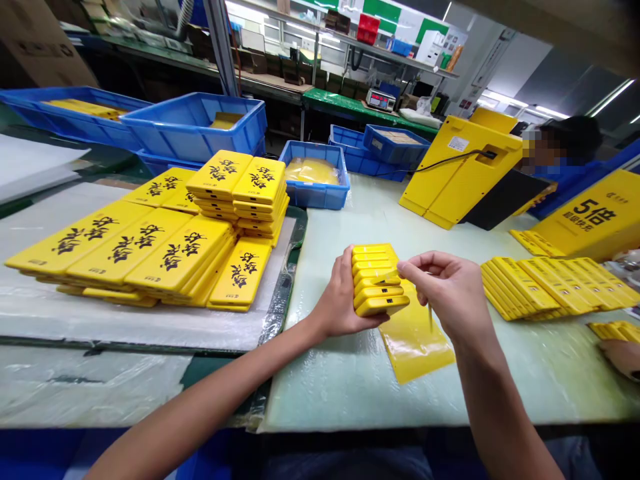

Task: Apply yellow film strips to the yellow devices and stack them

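Note:
My left hand [343,300] is wrapped around a stack of yellow power-bank-like cases [379,293], held tilted with their port ends facing me. At the stack's right side, the thumb and index finger of my right hand [445,283] pinch a thin yellow strip [387,276] lying against the case ends. A narrow yellow sliver also shows below the right hand's curled fingers. Under both hands a glossy yellow sheet [417,347] lies on the table, partly covered by the stack.
Piles of yellow cases with black lettering [173,257] stand to the left. Blue bins [200,133] line the back. More cases [555,287] lean in rows at the right, near a yellow display box [460,167]. A co-worker's hand [623,357] is at the right edge.

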A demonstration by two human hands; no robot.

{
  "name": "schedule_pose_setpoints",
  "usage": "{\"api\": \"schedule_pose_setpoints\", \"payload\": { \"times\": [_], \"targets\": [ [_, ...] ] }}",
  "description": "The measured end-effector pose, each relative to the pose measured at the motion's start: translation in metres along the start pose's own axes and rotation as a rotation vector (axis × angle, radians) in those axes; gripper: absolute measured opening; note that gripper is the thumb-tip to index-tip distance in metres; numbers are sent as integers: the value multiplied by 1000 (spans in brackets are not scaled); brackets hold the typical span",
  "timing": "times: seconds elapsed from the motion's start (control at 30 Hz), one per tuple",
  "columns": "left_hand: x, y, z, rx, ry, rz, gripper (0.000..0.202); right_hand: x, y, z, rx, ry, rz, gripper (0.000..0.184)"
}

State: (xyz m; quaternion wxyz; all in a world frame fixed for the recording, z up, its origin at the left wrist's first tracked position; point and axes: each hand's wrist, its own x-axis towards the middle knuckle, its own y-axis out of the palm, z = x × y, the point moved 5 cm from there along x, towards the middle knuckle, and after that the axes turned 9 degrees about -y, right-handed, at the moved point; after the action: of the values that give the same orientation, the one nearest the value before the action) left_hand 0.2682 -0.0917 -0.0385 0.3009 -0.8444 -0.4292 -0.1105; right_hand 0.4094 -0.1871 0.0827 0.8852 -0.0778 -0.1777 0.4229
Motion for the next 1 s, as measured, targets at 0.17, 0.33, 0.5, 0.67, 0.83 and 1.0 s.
{"api": "schedule_pose_setpoints", "payload": {
  "times": [0.17, 0.33, 0.5, 0.67, 0.83, 1.0],
  "targets": [
    [0, 0, 0, 4, -7, 3, 147, -5, 6, 5, -87, -22, -14, 23],
    [0, 0, 1, 9, 8, 5, 146, -4, 9, 5, -168, -50, 44, 21],
    [-1, 1, 4, 26, -1, 2, 148, 1, 12, 12, -247, -129, 129, 14],
    [-1, 2, 3, 35, 27, 0, 145, 16, 6, 22, -628, -197, 286, 22],
    [0, 0, 1, 15, 30, -11, 144, 31, -33, 21, -387, -230, 190, 25],
    [0, 0, 1, 26, 30, -7, 145, 22, -47, 15, -26, -272, 48, 12]
  ]
}}
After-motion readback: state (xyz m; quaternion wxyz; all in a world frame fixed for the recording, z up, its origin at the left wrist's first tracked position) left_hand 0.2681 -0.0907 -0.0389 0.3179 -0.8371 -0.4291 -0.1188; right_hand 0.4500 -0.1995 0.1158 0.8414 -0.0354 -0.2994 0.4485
